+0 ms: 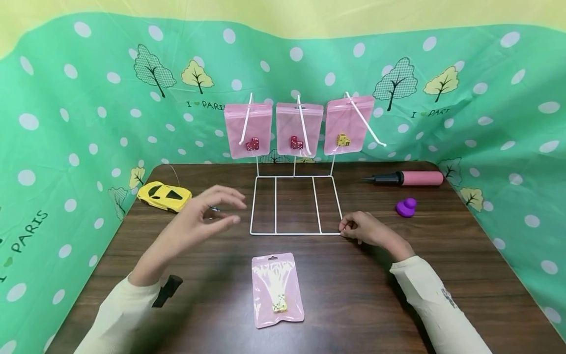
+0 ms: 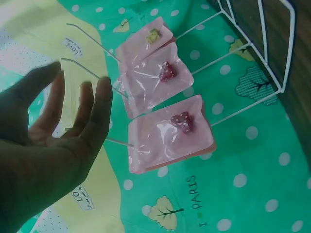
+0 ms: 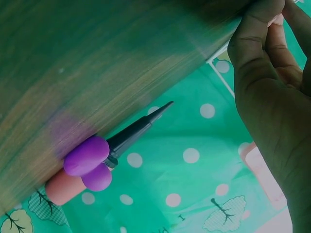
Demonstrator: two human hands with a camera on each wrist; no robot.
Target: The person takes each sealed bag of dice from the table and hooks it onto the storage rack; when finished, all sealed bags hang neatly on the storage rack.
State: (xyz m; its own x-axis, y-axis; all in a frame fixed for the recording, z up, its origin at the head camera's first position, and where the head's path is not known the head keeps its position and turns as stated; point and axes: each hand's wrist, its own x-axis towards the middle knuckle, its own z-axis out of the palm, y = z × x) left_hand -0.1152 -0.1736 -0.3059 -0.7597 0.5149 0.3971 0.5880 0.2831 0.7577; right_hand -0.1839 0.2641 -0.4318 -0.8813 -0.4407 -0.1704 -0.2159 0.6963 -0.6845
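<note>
A white wire display rack (image 1: 296,234) stands on the table with three prongs. From each prong hangs a pink zip bag: the left bag (image 1: 236,125) and middle bag (image 1: 287,123) show red dice, the right bag (image 1: 333,123) yellow dice. My right hand (image 1: 369,230) pinches the front right corner of the rack's base between thumb and fingers. Left of the rack my left hand (image 1: 201,214) is raised, thumb and fingers apart, holding nothing. In the left wrist view that hand (image 2: 63,131) appears before the hanging bags. Another pink zip bag (image 1: 262,295) with pale yellow dice lies flat in front.
A yellow toy car (image 1: 165,196) sits at the back left. Behind the left hand is a small, mostly hidden shiny object (image 1: 214,209). At the right lie a pink and black hand pump (image 1: 420,178) and a purple rubber duck (image 1: 406,207). A patterned green curtain surrounds the table.
</note>
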